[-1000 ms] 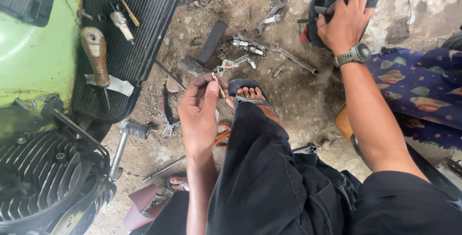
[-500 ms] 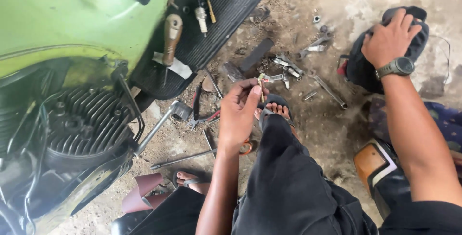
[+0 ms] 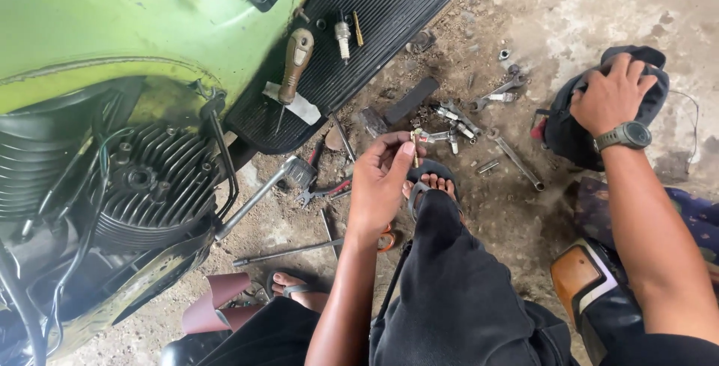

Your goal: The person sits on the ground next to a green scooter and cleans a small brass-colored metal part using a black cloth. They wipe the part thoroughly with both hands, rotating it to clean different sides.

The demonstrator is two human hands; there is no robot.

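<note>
My left hand [image 3: 378, 182] is raised over the dirt floor, its fingertips pinching a small thin brass-coloured part [image 3: 414, 147]. My right hand [image 3: 610, 96], with a grey watch on the wrist, rests palm-down on a dark cloth bag [image 3: 565, 122] at the right. Between the hands lie several spanners and small metal pieces [image 3: 479, 122] on the ground. My sandalled foot [image 3: 433, 185] is just below the left hand.
A green scooter body [image 3: 97, 21] with an exposed finned engine [image 3: 153, 179] fills the left. On its black ribbed footboard [image 3: 374, 29] lie a wooden-handled screwdriver [image 3: 293, 62] and a spark plug [image 3: 343, 38]. Pliers [image 3: 322, 192] and long rods [image 3: 288, 252] lie on the ground.
The view has swung left, bringing the engine into sight. My left hand stays raised with the small part in its fingertips. My right hand remains on the bag.
</note>
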